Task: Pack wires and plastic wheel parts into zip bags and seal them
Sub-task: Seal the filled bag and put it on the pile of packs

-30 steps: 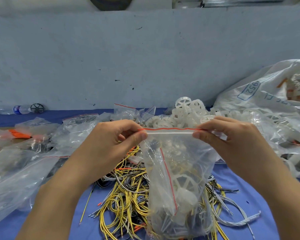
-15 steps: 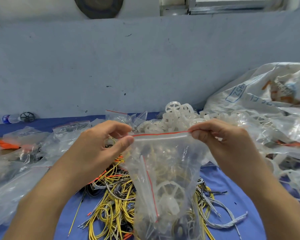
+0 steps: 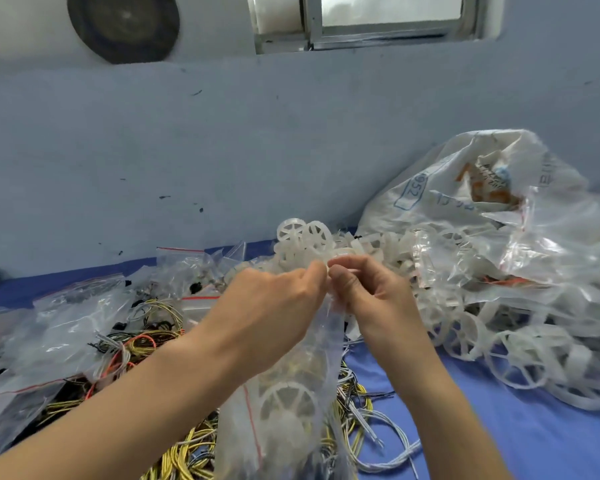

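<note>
Clear plastic dominates the scene, described from left to right. At the far left, a heap of small packed bags (image 3: pixel 63 327) with red strips at their mouths is spread over the blue table cover (image 3: pixel 499 424); dark and coloured wires can be made out inside several of them. Just beside these, a loose tangle of yellow, orange, black and grey wires (image 3: pixel 146 344) is laid on the cover and runs under the forearms.

The left hand (image 3: pixel 274 306) is raised at centre, its fingers curled and its thumb and forefinger closed in a pinch on the top edge of a clear zip bag (image 3: pixel 284 417). The right hand (image 3: pixel 368 292) is set directly against it, thumb tip almost touching the left fingertips, and the same top edge is pinched between its thumb and bent fingers. The bag is hung from both hands above the wires. A white spoked plastic wheel (image 3: pixel 286 403) is seen through its lower wall, with a red line down the film to its left; wires also seem to be packed inside, though blur prevents certainty. Whether the mouth is fully pressed closed cannot be told.

Behind the hands, a pile of white wheels (image 3: pixel 305 237) is stacked against the grey wall. At the right, more wheels (image 3: pixel 516 362) are scattered on the cover beside a large printed sack (image 3: pixel 465 188).
</note>
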